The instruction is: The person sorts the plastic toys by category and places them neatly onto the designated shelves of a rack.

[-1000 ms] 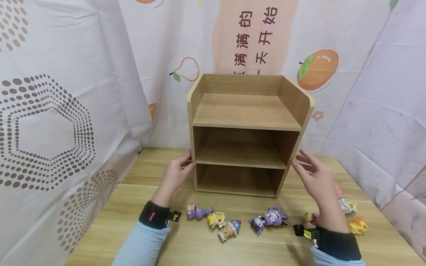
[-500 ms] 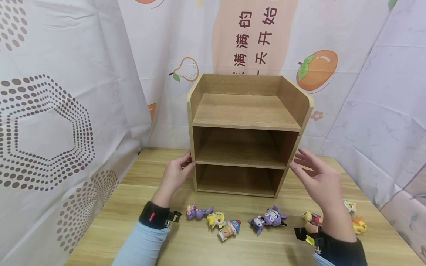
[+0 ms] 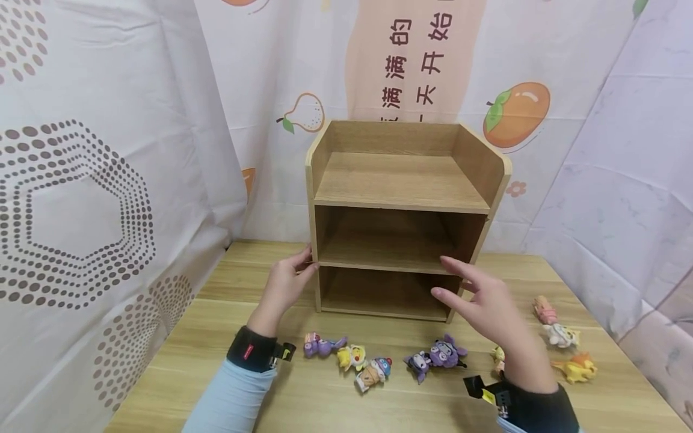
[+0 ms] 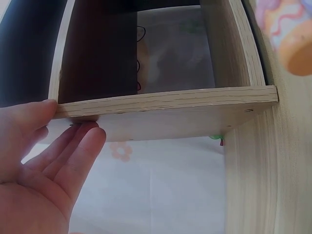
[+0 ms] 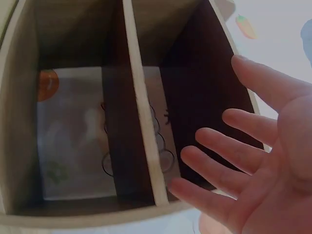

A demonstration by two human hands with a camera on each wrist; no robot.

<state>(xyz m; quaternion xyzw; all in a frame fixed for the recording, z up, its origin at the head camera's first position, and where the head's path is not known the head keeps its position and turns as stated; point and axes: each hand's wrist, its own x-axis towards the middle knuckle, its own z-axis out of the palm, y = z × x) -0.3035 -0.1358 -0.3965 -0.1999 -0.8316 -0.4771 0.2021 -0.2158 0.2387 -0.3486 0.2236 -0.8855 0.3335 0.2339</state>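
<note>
A light wooden shelf unit (image 3: 400,180) stands upright on the table, with a top tray and two compartments below it. At its left side panel, my left hand (image 3: 284,285) pinches the front edge; the left wrist view has the thumb at the edge and the fingers (image 4: 80,156) against the outer face. My right hand (image 3: 487,307) is in front of the unit's lower right corner, fingers spread and holding nothing. In the right wrist view its palm and straight fingers (image 5: 224,175) are beside the compartments, whose backs show the printed cloth through.
Small toy figures lie in front of the unit: a purple one (image 3: 323,345), a yellow one (image 3: 352,358), a blue-capped one (image 3: 373,374) and a purple pair (image 3: 445,352). On the right are a white figure (image 3: 561,335) and a yellow lion-like one (image 3: 578,368). Printed cloth (image 3: 271,198) hangs behind.
My right hand has left the unit's right side and moved left, across its front. More of the toys on the right now show. My left hand has stayed at the left panel.
</note>
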